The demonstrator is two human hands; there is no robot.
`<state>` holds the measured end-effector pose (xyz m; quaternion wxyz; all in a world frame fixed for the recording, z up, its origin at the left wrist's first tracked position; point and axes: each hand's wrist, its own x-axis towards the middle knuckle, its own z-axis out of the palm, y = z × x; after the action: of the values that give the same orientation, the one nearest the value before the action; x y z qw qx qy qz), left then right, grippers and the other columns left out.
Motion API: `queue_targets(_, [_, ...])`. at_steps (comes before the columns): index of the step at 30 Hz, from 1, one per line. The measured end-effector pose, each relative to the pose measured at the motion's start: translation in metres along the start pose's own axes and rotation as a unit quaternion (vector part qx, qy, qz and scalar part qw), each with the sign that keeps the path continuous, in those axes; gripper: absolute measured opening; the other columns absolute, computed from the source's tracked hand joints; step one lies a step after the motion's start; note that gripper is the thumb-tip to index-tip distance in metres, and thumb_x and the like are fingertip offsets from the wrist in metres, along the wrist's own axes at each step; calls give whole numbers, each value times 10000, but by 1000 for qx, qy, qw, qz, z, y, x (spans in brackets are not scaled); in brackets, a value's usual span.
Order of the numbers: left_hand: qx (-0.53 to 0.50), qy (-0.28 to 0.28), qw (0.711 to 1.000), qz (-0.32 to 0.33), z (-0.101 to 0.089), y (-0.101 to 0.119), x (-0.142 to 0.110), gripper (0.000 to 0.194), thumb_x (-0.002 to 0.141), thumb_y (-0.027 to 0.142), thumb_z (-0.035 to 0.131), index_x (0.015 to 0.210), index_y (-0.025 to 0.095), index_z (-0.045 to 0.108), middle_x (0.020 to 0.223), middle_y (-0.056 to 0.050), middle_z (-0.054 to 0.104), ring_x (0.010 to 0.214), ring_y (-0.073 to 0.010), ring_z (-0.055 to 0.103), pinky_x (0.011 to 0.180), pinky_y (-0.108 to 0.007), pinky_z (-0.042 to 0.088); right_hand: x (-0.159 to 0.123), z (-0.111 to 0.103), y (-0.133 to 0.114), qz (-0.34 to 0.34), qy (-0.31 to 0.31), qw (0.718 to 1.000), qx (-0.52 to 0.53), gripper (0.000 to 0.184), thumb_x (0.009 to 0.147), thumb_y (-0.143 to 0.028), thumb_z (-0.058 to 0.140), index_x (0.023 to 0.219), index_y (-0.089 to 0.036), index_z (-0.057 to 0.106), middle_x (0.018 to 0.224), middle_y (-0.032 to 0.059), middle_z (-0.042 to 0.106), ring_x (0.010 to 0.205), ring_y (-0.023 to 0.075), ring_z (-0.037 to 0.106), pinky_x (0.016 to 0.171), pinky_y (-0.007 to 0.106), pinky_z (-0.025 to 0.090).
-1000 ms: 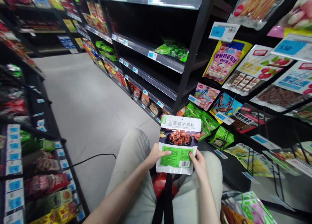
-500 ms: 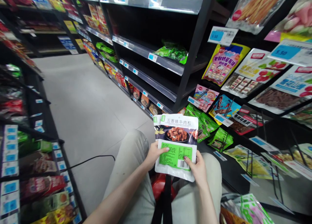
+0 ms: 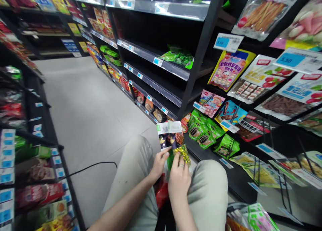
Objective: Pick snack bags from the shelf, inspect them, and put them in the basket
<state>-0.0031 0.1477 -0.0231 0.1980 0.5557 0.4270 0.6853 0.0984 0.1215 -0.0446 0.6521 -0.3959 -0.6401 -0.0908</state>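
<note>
I sit in a shop aisle with my knees in light trousers (image 3: 208, 190) in front of me. Both hands hold a small stack of snack pouches (image 3: 171, 137) with white tops and a dark picture of meat cubes. My left hand (image 3: 158, 164) grips the stack's left edge, thumb on the front. My right hand (image 3: 179, 179) is turned back-up over the lower part of the pouches, fingers wrapped round them and covering the green labels. The pouches stand nearly edge-on to me.
Black shelving (image 3: 161, 63) with price tags runs along the right, holding green snack bags (image 3: 201, 132) and hanging pouches (image 3: 230, 68). More stocked shelves (image 3: 27, 177) line the left. Grey floor (image 3: 85, 107) lies between, crossed by a black cable (image 3: 95, 165). A red seat (image 3: 161, 194) shows under my legs.
The pouches have turned from flat-facing to nearly edge-on. My right hand has moved from the lower right corner to over their front, its back now up. The view has tilted slightly down.
</note>
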Motion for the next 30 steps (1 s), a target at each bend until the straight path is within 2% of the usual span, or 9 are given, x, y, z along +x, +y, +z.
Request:
queue_targets(3, [-29,7,999,-40,3,-2,-2,315,604,447,643,663,138,625,672,-31,634,712,-183,567,684,-266,448,-9,14,-12,-29,-53,998,-26,459,823,-73,278,1259,-130,409,1095,245,536,890,336,549,666,497,436])
queue_targets(6, [-60,1,995,-81,4,1,-1,294,615,414,651,611,132,568,548,6,562,546,-123,515,530,-223,420,-14,19,-18,-54,-82,995,-27,446,802,-50,299,1225,-73,441,1137,264,505,978,354,515,726,519,429])
queue_targets(14, [-122,-18,986,-113,-8,13,14,286,547,275,727,746,109,605,648,-22,636,590,-139,570,598,-243,450,2,-2,12,-169,-151,968,105,373,779,-175,462,1146,-140,515,1171,129,530,1074,259,456,908,445,369])
queue_targets(16, [-136,-31,983,-116,-11,15,15,332,552,277,724,811,99,617,701,-50,657,634,-170,597,638,-277,465,9,-6,32,-122,-95,974,163,302,803,-162,434,1082,-174,548,1115,87,569,1052,208,470,925,407,356])
queue_targets(18, [-148,-51,980,-124,-13,16,15,356,555,271,720,847,90,625,730,-72,667,661,-197,612,662,-309,473,15,-8,57,18,-7,978,208,250,814,-197,428,1021,-168,565,1063,91,584,1013,196,490,897,387,372])
queue_targets(20, [-159,-71,976,-134,-15,17,13,349,548,252,720,842,84,634,729,-84,670,669,-215,618,664,-328,477,21,-7,83,177,41,950,254,271,800,-282,450,1009,-143,552,1051,118,574,974,208,513,854,378,398])
queue_targets(22, [-166,-90,971,-144,-16,16,11,344,534,227,720,834,82,637,731,-92,672,677,-227,622,664,-338,480,24,-6,105,280,24,905,320,358,750,-360,501,1018,-127,534,1043,131,575,932,218,538,819,365,418])
queue_targets(25, [-174,-104,967,-155,-17,16,10,356,514,197,718,843,93,629,764,-96,673,685,-231,623,670,-345,482,25,-4,123,327,-63,847,414,390,685,-418,553,965,-146,565,1001,103,608,924,221,548,807,334,423])
queue_targets(30, [-211,-123,956,-161,-17,18,11,392,483,179,719,853,94,620,798,-113,673,698,-242,625,708,-374,483,21,-5,125,336,-123,815,456,341,660,-451,570,861,-182,623,936,60,640,864,213,560,748,299,440])
